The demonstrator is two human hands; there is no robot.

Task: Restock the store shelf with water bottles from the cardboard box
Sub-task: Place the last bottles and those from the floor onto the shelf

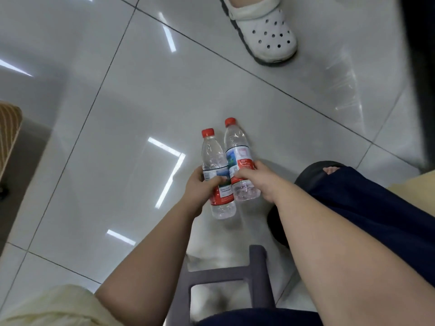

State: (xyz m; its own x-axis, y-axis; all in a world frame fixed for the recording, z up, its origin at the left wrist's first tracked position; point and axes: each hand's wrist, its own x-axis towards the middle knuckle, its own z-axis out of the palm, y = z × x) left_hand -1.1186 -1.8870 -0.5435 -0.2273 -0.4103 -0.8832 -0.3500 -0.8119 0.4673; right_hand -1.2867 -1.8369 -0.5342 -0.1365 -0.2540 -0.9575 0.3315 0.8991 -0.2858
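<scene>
Two clear water bottles with red caps and red-and-white labels are held side by side above the glossy tiled floor, caps pointing away from me. My left hand (200,185) grips the left bottle (215,161) around its label. My right hand (261,178) grips the right bottle (236,147) at its lower half. The bottles touch each other. Neither the cardboard box nor the store shelf is in view.
Another person's foot in a white clog (263,31) stands at the top right. A grey stool frame (235,274) is below my arms. My dark-trousered leg (367,208) and black shoe are at the right. A striped tan object (9,132) sits at the left edge.
</scene>
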